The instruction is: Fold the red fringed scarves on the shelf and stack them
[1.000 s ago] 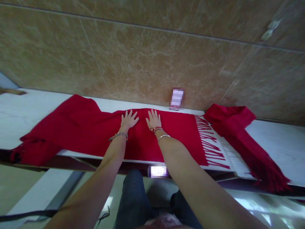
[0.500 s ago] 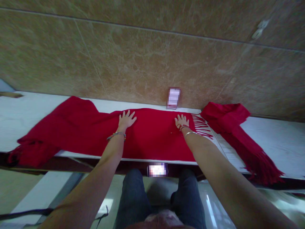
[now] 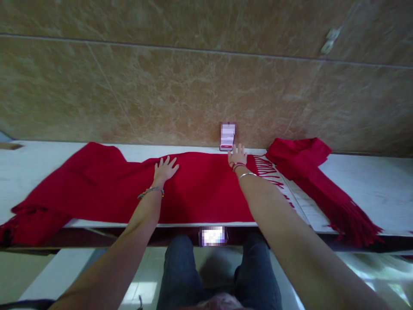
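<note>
A long red scarf (image 3: 203, 189) lies spread along the narrow white table (image 3: 371, 185), its fringe fanned out at the right end. My left hand (image 3: 164, 170) rests flat on the cloth left of the middle, fingers spread. Close to the scarf's far edge, near the fringe, my right hand (image 3: 238, 156) lies with its fingers apart and their tips pointing at the wall. The scarf's left part is bunched and hangs over the table's front edge. Neither hand grips the cloth.
A second red scarf (image 3: 303, 165), folded, lies to the right with its fringe over the front edge. A blurred upright device (image 3: 228, 135) stands against the brown marbled wall (image 3: 180, 94). Another blurred bright screen (image 3: 213, 236) sits at the near edge, above my knees.
My right hand has slid away from me to the scarf's far edge. My left hand stays on the cloth in about the same place. The camera view has shifted slightly.
</note>
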`<state>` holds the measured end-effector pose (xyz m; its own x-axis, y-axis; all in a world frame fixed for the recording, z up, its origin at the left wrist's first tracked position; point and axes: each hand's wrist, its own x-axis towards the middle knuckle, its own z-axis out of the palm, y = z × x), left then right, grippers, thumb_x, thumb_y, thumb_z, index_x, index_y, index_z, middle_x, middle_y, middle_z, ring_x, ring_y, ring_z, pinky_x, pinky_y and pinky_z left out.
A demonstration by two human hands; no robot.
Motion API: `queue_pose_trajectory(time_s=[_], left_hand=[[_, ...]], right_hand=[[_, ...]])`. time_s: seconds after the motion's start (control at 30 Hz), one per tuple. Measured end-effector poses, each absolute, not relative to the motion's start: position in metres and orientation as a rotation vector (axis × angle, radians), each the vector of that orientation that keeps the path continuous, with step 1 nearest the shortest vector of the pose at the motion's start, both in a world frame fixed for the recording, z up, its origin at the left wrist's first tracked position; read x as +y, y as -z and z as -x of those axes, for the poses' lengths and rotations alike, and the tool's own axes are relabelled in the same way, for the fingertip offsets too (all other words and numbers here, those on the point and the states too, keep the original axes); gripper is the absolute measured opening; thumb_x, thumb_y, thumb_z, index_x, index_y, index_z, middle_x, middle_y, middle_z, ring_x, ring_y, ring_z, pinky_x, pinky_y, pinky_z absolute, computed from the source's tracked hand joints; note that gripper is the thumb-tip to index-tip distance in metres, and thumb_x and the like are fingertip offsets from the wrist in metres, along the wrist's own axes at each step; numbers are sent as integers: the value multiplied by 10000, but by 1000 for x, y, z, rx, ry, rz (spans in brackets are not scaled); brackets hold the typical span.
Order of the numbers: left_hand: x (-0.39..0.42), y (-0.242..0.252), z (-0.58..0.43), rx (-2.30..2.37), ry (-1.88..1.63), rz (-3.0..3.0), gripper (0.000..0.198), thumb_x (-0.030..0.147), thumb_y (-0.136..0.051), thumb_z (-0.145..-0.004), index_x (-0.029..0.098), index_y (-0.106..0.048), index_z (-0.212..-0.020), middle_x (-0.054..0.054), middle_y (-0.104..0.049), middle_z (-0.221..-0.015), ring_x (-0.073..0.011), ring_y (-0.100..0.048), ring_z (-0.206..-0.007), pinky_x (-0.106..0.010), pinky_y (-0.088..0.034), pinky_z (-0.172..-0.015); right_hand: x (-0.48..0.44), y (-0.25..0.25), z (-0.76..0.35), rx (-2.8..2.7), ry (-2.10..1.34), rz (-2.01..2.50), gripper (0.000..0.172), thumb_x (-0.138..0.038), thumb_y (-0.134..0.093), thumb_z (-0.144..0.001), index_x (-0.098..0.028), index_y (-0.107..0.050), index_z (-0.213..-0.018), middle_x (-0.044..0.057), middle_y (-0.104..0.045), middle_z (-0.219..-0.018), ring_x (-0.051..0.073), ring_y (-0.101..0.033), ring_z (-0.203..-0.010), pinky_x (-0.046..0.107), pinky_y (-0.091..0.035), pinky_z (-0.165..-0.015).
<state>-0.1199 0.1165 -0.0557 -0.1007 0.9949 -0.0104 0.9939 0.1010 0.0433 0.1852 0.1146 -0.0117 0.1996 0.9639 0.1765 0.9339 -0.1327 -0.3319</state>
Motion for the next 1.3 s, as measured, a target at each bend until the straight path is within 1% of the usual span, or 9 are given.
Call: queue_pose_trajectory(time_s=[0.17, 0.37, 0.47, 0.6, 0.8, 1.03, 1.17, 1.23, 1.3], left_hand=[[114, 54, 120, 2295, -28, -2102, 561, 485, -231, -927, 275, -263, -1447, -44, -168, -1530, -321, -147, -1391, -526, -204, -1086], [111, 56, 120, 2287, -47, -2117, 549, 466, -233, -931, 267, -290, -1439, -47, -197, -1523, -318, -156, -1390, -523, -204, -1084], [112, 59, 121, 2292, -61, -2102, 556, 477, -239, -924, 277, -281, -1441, -35, -190, -1526, -310, -145, -1393, -519, -179, -1096], [112, 59, 121, 2281, -79, -2103, 564, 483, -233, -920, 276, -279, -1443, -34, -182, -1528, -317, -141, -1393, -521, -180, -1095], [114, 58, 120, 2266, -81, -2109, 567, 482, -226, -919, 276, -273, -1445, -34, -173, -1531, -323, -147, -1390, -535, -180, -1092], [117, 58, 121, 2268, -77, -2094, 568, 492, -225, -916, 289, -266, -1445, -22, -169, -1531, -316, -142, -1392, -534, -178, -1096], [118, 59, 121, 2264, -109, -2087, 568, 489, -235, -919, 274, -278, -1443, -38, -176, -1528, -329, -152, -1388, -548, -186, -1092], [117, 59, 120, 2265, -156, -2118, 552, 465, -262, -921, 253, -327, -1426, -57, -231, -1512, -341, -191, -1375, -563, -217, -1076], [114, 56, 118, 2258, -231, -2183, 520, 406, -288, -925, 199, -402, -1388, -83, -304, -1483, -333, -236, -1360, -544, -254, -1068]], right_hand=[[120, 4, -56, -1997, -194, 1841, 538, -386, -308, -937, -214, -274, -1445, 37, -166, -1539, 209, -126, -1399, 413, -142, -1119], [101, 44, -2, -2169, -401, 1786, 534, -380, -293, -935, -205, -290, -1439, 55, -168, -1536, 223, -123, -1401, 455, -104, -1116], [102, 55, -12, -2192, -434, 1839, 528, -372, -282, -939, -175, -300, -1429, 83, -208, -1523, 234, -146, -1390, 494, -86, -1102], [113, 56, -49, -2157, -444, 1954, 535, -385, -245, -950, -166, -255, -1438, 96, -180, -1528, 243, -157, -1378, 523, -105, -1086], [119, 52, -171, -1924, -367, 2261, 539, -388, -236, -946, -206, -246, -1453, 84, -170, -1535, 250, -142, -1395, 510, -120, -1101], [92, 43, -296, -1699, -164, 2391, 517, -273, -273, -928, -80, -358, -1400, 219, -299, -1459, 327, -254, -1351, 533, -206, -1066], [84, 35, -286, -1739, -75, 2271, 503, -298, -264, -933, -126, -376, -1392, 195, -320, -1455, 316, -272, -1348, 509, -261, -1050], [74, 30, -258, -1807, -35, 2162, 508, -324, -255, -940, -148, -347, -1408, 161, -292, -1478, 293, -245, -1363, 482, -269, -1057], [55, 29, -221, -1962, -19, 1985, 524, -345, -272, -942, -124, -330, -1413, 142, -254, -1500, 261, -211, -1378, 444, -234, -1088]])
